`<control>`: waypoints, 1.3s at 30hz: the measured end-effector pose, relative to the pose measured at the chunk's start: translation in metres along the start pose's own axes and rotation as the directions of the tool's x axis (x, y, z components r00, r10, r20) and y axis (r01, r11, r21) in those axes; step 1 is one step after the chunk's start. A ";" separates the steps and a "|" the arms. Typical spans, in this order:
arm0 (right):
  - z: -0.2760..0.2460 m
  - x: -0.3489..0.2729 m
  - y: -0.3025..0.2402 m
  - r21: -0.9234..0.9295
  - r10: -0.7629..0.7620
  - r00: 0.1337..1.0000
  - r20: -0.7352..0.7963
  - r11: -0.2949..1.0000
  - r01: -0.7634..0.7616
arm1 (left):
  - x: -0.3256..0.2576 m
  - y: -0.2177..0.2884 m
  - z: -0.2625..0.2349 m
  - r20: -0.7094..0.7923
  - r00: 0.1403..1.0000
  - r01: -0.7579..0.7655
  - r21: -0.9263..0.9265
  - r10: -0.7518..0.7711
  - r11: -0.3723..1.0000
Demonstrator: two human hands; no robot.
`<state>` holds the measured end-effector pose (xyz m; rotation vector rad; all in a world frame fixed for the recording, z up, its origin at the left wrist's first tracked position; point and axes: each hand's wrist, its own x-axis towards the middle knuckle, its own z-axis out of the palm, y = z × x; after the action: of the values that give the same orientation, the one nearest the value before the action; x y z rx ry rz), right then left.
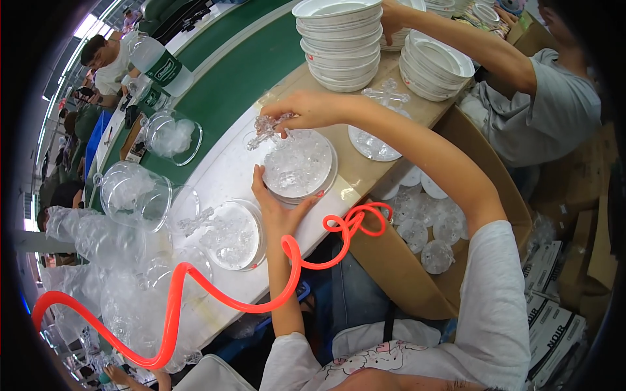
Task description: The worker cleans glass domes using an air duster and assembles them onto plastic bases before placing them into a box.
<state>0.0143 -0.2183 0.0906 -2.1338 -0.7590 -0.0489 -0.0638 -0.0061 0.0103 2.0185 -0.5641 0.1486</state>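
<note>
Red coiled hose (175,306): one, looping nearest us. Clear branching piece (264,132): one in hand; the right hand (310,109) is pinching it with its fingers at the far-left rim of a round white dish (334,168) on the white surface (225,173). Left hand (277,212): thumb and forefinger are spreading along that dish's near edge.

Progress: we are judging the work partway; the held piece is not yet lying free, while a second white dish (262,238) is already bearing a similar piece (195,223).

Outward, we are counting: one clear disc (373,151), carrying another branching piece (386,98); two bottles (163,68); two prominent stacks of white bowls (339,55), more standing behind; one cardboard box (391,267) holding clear round pieces (437,256), overlapping too much for our count.
</note>
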 end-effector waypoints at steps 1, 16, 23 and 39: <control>-0.001 0.001 -0.002 0.007 0.011 1.000 0.027 1.000 -0.011 | 0.000 0.000 -0.001 0.007 1.000 0.002 0.010 -0.002 1.000; -0.010 0.011 -0.009 0.071 0.173 0.968 0.182 0.979 -0.188 | 0.004 0.002 0.002 -0.005 1.000 -0.007 -0.021 0.007 1.000; -0.011 0.005 -0.010 0.249 0.211 0.953 0.216 0.932 -0.263 | 0.003 0.002 0.000 -0.005 1.000 -0.007 -0.049 0.007 0.999; -0.015 0.011 -0.017 0.129 0.177 0.952 0.248 0.968 -0.214 | 0.003 0.002 0.001 -0.016 0.999 -0.030 -0.003 0.030 1.000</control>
<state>0.0170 -0.2161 0.1157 -2.0766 -0.6572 0.3636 -0.0621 -0.0088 0.0127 2.0045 -0.5847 0.1822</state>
